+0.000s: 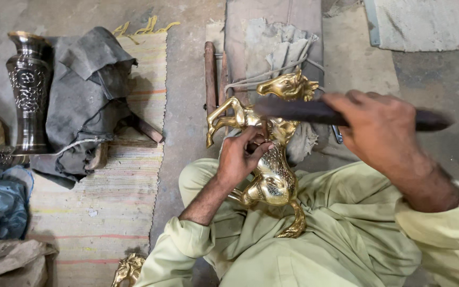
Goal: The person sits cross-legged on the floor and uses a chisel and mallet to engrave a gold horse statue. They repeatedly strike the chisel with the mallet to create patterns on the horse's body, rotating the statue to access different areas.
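Brass horse [272, 170] lies gripped in the left hand [237, 157]; above it, the right hand [381, 133] holds a dark file [304, 110]. Far left stands an engraved vase [27, 95], contents unseen.

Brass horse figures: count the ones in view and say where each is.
2. One brass horse rests on the person's lap, held by the left hand. A second horse figure lies partly cut off at the bottom edge; more may be hidden.

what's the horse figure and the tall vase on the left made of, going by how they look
The horse figure: likely brass or a similar yellow metal, polished; it has bright golden mirror-like highlights and fine engraved patterning on the body. The vase: also looks like metal, with a darker, blackened or lacquered finish; the sheen is glossy and a pale engraved scroll pattern shows through. The exact alloy cannot be told.
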